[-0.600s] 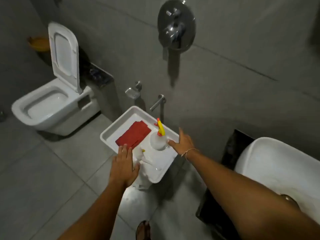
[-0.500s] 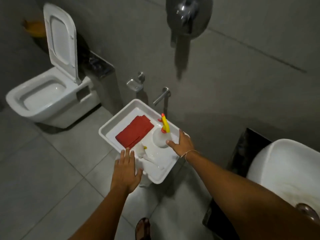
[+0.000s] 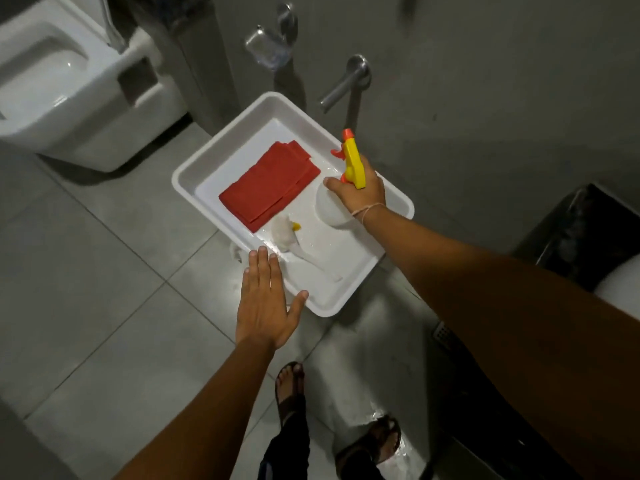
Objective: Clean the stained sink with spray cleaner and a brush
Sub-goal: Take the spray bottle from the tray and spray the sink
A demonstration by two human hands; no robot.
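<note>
A white tray [image 3: 201, 157] stands raised above the floor by the wall. In it lie a folded red cloth [image 3: 268, 185], a white brush [image 3: 294, 242] with a small yellow part, and a white spray bottle [image 3: 329, 206] with a yellow and orange trigger head. My right hand [image 3: 363, 190] is closed around the bottle's neck, just under the trigger head. My left hand [image 3: 265, 299] is flat with fingers apart at the tray's near edge, thumb touching the rim, holding nothing. The sink [image 3: 620, 289] shows only as a white sliver at the right edge.
A white toilet [image 3: 69, 84] stands at the upper left. A wall tap [image 3: 343, 84] and a clear holder [image 3: 268, 46] stick out above the tray. A black counter edge [image 3: 585, 230] is at the right. Two sandalled feet [image 3: 291, 386] stand on the wet grey floor tiles.
My right hand moved from beside the bottle onto its neck and closed on it. The view tilted down and nearer to the tray. My left hand stays at the tray's near edge.
</note>
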